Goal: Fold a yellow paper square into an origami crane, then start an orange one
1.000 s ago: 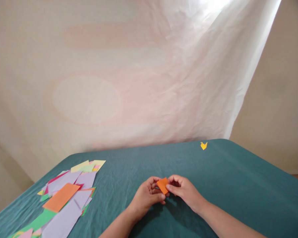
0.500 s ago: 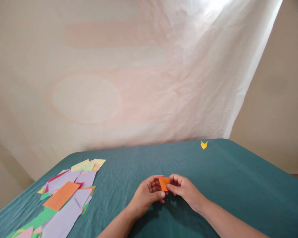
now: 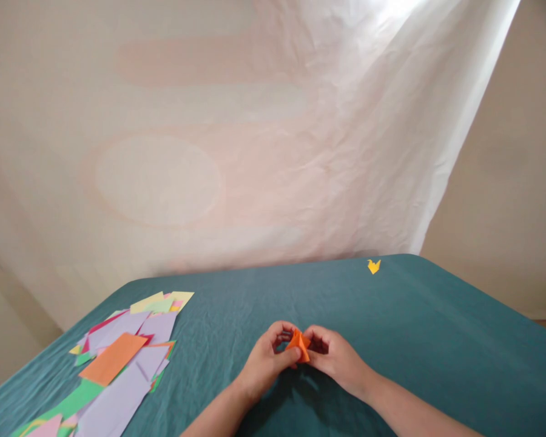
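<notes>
A small piece of folded orange paper (image 3: 301, 345) is held between my two hands, just above the table's near middle. Its layers stand apart, and a pointed edge faces up. My left hand (image 3: 272, 354) pinches it from the left, thumb in front and fingers curled behind. From the other side my right hand (image 3: 334, 354) grips it, with the thumb low on the paper and the fingers partly hidden behind. A small yellow folded paper bird (image 3: 374, 266) rests near the table's far edge, to the right.
On the left of the green-covered table (image 3: 236, 297) lies a spread pile of coloured paper sheets, with an orange sheet (image 3: 113, 358) and a lilac sheet (image 3: 113, 403) on top. Behind the table hangs a pale cloth (image 3: 273, 152).
The orange paper has gone from a flat square to a raised, opened shape with points. My right hand has turned slightly and shifted a little lower.
</notes>
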A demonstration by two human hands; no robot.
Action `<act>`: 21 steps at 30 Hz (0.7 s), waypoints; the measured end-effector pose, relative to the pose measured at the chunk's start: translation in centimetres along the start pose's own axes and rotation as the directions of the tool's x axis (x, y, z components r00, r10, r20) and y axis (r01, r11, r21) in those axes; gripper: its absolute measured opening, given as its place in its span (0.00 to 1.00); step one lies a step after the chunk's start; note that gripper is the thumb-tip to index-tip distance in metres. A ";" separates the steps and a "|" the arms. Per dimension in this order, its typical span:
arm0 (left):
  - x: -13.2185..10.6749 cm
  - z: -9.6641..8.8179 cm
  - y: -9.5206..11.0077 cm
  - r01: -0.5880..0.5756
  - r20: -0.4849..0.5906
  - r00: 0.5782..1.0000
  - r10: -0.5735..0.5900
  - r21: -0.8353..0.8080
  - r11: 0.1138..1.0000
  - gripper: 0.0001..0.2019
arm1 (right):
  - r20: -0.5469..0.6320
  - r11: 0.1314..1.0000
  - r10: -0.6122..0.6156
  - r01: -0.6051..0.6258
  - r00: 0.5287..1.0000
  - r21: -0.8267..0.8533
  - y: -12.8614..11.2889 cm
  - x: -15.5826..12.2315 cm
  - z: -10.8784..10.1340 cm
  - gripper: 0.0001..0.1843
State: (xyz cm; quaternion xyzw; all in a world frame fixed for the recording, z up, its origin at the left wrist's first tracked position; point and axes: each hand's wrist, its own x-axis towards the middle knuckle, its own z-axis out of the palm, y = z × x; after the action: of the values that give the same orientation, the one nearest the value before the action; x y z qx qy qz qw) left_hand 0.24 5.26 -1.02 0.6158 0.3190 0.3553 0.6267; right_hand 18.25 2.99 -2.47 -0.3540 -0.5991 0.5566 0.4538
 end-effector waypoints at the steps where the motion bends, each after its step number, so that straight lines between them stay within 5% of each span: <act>1: 0.0 0.0 0.0 0.005 0.015 1.000 -0.005 -0.005 1.000 0.12 | -0.008 1.000 -0.002 0.001 1.000 -0.017 0.0 0.0 0.1 0.12; 8: 0.7 0.0 -0.6 -0.060 -0.050 0.997 0.055 -0.108 0.992 0.22 | -0.057 0.998 0.000 -0.003 0.998 -0.063 -0.2 -0.1 0.0 0.14; 13: 0.6 0.1 -0.3 -0.043 -0.012 0.999 0.042 -0.106 0.993 0.13 | -0.070 0.997 0.004 -0.009 0.998 -0.071 -0.8 -0.1 -0.1 0.15; 21: 0.4 0.4 -0.6 -0.004 -0.058 0.998 -0.002 -0.103 0.995 0.13 | -0.107 0.985 -0.042 0.024 0.993 -0.169 -1.0 -0.3 -0.1 0.15</act>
State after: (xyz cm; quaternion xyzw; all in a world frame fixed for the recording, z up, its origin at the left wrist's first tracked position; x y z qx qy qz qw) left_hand 0.88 5.41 -1.58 0.5723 0.3182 0.3894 0.6477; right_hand 18.55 2.66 -1.52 -0.4110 -0.6237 0.4763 0.4640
